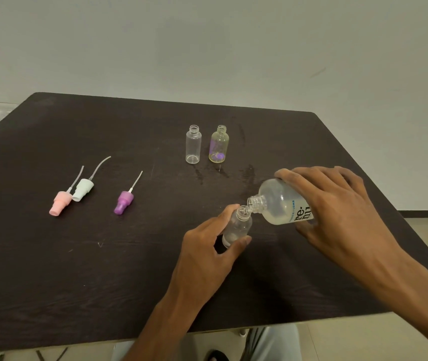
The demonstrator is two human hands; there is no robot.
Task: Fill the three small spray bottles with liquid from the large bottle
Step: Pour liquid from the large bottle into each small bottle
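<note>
My right hand [335,212] grips the large clear bottle [280,201], tipped on its side with its open neck down-left. Its mouth meets the mouth of a small clear spray bottle [237,226], which my left hand [207,246] holds upright on the dark table [103,269]. A little liquid lies in the small bottle's base. Two more small bottles stand uncapped further back: a clear one [193,144] and a yellowish one [218,144] with a purple tint at its bottom.
Three spray heads with dip tubes lie at the left: pink [59,201], white [83,189] and purple [123,201]. Wet streaks [223,173] mark the table in front of the two standing bottles. The table's near edge runs just below my forearms.
</note>
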